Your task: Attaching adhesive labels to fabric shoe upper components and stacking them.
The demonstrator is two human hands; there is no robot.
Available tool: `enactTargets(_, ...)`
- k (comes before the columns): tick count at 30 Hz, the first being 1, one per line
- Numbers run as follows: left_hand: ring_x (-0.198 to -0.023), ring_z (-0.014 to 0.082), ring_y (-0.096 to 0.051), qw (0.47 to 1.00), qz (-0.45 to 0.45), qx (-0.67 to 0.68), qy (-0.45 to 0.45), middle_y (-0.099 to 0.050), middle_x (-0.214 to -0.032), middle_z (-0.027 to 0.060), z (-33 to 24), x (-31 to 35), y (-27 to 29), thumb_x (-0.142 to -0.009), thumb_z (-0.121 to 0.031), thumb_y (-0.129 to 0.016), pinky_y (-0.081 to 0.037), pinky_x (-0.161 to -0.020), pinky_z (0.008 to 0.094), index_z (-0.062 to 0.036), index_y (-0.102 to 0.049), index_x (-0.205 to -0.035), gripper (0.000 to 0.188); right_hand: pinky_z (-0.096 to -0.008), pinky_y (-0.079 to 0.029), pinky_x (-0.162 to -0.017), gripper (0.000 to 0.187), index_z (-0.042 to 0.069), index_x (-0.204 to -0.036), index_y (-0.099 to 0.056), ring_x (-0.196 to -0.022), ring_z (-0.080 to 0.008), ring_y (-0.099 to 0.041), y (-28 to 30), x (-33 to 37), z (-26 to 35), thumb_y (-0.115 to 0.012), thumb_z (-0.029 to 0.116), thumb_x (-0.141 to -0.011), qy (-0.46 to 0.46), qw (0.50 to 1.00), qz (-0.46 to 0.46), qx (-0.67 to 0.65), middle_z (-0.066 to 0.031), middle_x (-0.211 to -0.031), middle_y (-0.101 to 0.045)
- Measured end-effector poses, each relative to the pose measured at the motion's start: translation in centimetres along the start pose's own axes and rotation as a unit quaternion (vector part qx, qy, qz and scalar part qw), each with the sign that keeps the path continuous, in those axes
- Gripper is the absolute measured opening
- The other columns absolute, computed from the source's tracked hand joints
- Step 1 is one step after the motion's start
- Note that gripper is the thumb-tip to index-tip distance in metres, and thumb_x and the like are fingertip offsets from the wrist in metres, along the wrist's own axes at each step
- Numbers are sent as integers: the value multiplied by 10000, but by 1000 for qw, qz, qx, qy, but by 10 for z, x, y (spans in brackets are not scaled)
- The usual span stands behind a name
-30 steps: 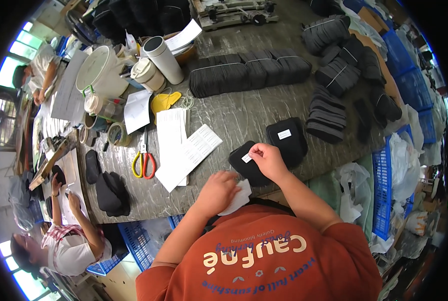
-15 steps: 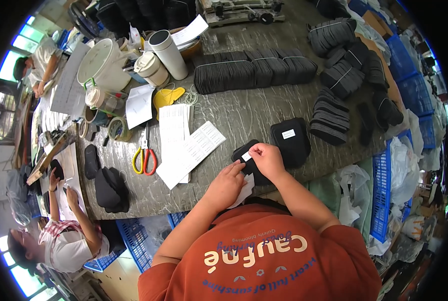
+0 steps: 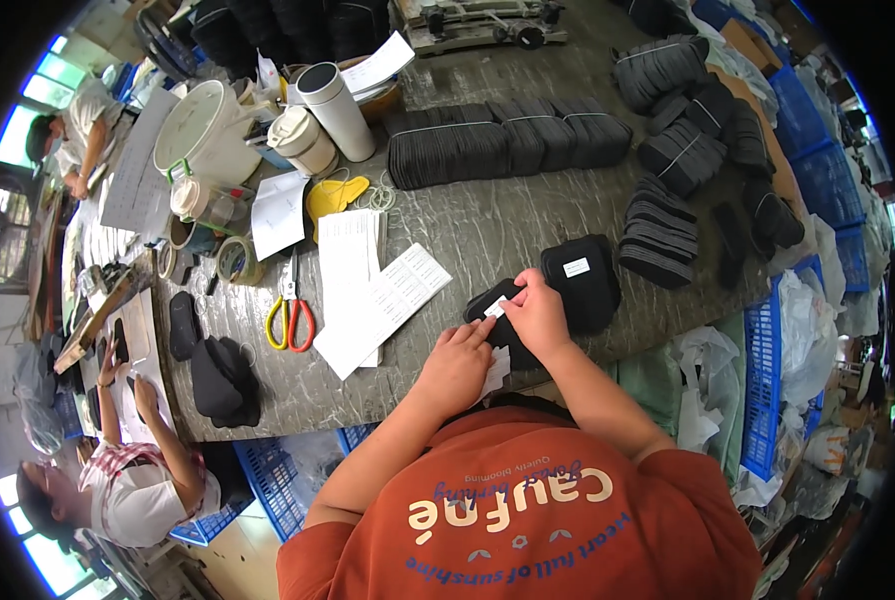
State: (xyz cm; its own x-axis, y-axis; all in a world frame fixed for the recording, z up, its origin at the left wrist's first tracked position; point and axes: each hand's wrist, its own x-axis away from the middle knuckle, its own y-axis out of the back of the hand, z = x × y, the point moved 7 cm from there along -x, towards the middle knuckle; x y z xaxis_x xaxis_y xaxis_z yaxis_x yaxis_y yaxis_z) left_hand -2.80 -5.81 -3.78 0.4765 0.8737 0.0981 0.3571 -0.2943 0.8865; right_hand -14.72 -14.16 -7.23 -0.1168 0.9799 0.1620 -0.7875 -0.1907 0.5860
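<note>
A small white label [image 3: 495, 309] lies on a black pad [image 3: 483, 300] at the table edge in front of me. My right hand [image 3: 539, 318] is closed, with thumb and forefinger pinching at the label's right end. My left hand [image 3: 454, 366] rests with fingers stretched out flat, its fingertips on the pad beside the label's lower left end. A crumpled piece of white paper [image 3: 498, 368] shows next to the left hand; whether that hand touches it is hidden. To the right, touching distance from my right hand, lies another black pad stack [image 3: 589, 300] bearing a white label [image 3: 576, 267].
Label sheets [image 3: 387, 306] and scissors [image 3: 290, 318] lie left of my hands. Bundled black pads [image 3: 507, 140] line the back; more bundles [image 3: 659, 235] sit right. Tumbler [image 3: 337, 110], bucket [image 3: 199, 130] and tape roll [image 3: 237, 261] stand far left. A co-worker [image 3: 132, 480] works lower left.
My right hand has shifted slightly, its knuckles rising while the fingertips stay at the label. My left hand has barely moved. The co-worker's hands at the left moved a little.
</note>
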Motion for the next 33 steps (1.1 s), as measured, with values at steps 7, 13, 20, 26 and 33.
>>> enactTargets(7,-1196,284,-488,1000,-6,10,0,-489,-1367,132,3,0,1,-851,-155,-557,-380,-995,421,6,-623,-913,185,-430,-510,-736,376,15,-1083,-519,-856,-364,-630,-9,3,8,-697,68,-756,29,992,4,120,-182,-916,-634)
enactTargets(13,-1211,296,-473,1000,-13,23,-2,-485,-1371,132,5,2,-1,-850,-155,-567,-378,-995,421,13,-621,-907,185,-407,-482,-742,284,5,-989,-546,-866,-360,-571,0,6,9,-696,47,-751,63,991,-64,98,-174,-933,-548)
enactTargets(20,-1245,375,-428,990,-40,136,-3,-468,-1381,152,8,8,0,-839,-102,-600,-362,-1031,454,39,-594,-863,144,-444,-466,-675,166,25,-893,-474,-799,-391,-575,5,24,11,-616,18,-809,211,962,-170,30,-160,-889,-539)
enactTargets(26,-1236,380,-442,985,-35,169,-1,-520,-1313,189,20,11,-8,-849,-88,-593,-363,-1036,423,49,-593,-856,137,-447,-467,-603,146,34,-946,-444,-694,-422,-589,29,22,-1,-552,-4,-856,123,969,-202,-68,-196,-750,-570)
enactTargets(33,-1124,384,-534,959,-109,258,51,-634,-1065,213,23,2,8,-858,-80,-585,-432,-959,405,64,-598,-856,145,-448,-380,-844,251,77,-1013,-531,-979,-344,-495,113,0,21,-644,100,-790,176,923,-278,202,-121,-1049,-555)
